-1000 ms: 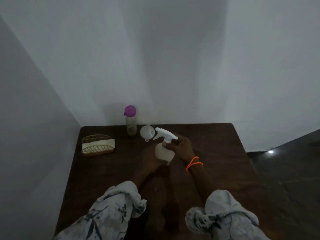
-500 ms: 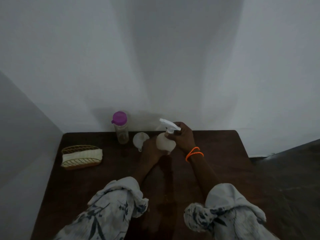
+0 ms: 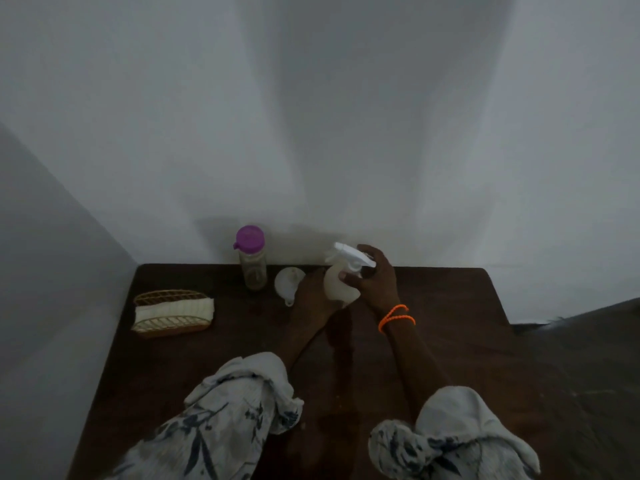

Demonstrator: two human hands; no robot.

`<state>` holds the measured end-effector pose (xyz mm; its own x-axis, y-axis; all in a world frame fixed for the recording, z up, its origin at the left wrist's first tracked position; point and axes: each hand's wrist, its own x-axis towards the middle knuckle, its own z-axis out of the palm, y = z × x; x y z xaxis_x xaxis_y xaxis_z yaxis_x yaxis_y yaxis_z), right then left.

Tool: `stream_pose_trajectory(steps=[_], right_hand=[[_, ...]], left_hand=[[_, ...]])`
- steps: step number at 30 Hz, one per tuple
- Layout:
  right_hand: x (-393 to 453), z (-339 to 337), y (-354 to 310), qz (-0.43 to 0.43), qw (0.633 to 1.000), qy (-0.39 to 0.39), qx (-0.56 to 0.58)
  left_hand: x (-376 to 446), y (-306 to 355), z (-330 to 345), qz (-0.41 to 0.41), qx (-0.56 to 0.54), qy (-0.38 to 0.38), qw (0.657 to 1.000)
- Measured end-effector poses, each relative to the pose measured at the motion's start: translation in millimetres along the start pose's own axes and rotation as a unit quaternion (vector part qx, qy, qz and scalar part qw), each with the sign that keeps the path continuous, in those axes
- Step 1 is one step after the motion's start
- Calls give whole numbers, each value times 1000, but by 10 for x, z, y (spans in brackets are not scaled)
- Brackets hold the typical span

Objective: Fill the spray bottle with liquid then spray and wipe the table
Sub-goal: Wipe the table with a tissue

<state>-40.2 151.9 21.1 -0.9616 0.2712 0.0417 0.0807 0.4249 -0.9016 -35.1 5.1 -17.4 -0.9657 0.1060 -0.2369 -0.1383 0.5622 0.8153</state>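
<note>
Both hands met at the spray bottle [image 3: 341, 284] near the far edge of the dark wooden table [image 3: 450, 341], about mid-width. The left hand [image 3: 313, 299] had its fingers wrapped around the pale bottle body from the left, and the right hand [image 3: 375, 282] was closed over the neck just under the white trigger head [image 3: 353, 256], thumb across the front. Compared with a second earlier, the bottle sat farther from the person and higher against the wall line, and the trigger head, which had pointed left and lay clear of the hand, was now tilted and partly covered by the right fingers. Just left of the bottle the white funnel [image 3: 289, 284] lay on the table beside the left hand, with the purple-capped bottle [image 3: 252, 259] upright farther left and the wicker holder of cloths [image 3: 172, 315] near the left edge, all placed as before. An orange band [image 3: 396, 318] circled the right wrist.
</note>
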Motion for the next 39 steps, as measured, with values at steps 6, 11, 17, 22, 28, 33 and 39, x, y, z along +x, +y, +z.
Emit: stream_pose_trajectory(steps=[6,11,17,22,28,33,39], right_hand=[[-472,260,-102,118,972,180,98],[-1156,780,-253,189,954,232,29],[-1352,1620,-506,141,990,6,8],[-1212,2114,-746,79,992,-96,-37],[-1071,2498,-721,57,981,-147,-115],[-1045,2628,-640,38,975,-161,-148],[-1001,2703,-651,36,979,-140,-145]], left_hand=[[-312,-149,-423,4,7,23,1000],[-510,-483,-1067,4,98,64,993],[-639,-894,-2005,-29,169,102,980],[-804,-1359,-2424,-97,183,102,973],[-886,-1638,-2536,-140,93,76,983],[-918,-1721,-2486,-95,61,75,991],[-906,-1783,-2468,-89,42,85,992]])
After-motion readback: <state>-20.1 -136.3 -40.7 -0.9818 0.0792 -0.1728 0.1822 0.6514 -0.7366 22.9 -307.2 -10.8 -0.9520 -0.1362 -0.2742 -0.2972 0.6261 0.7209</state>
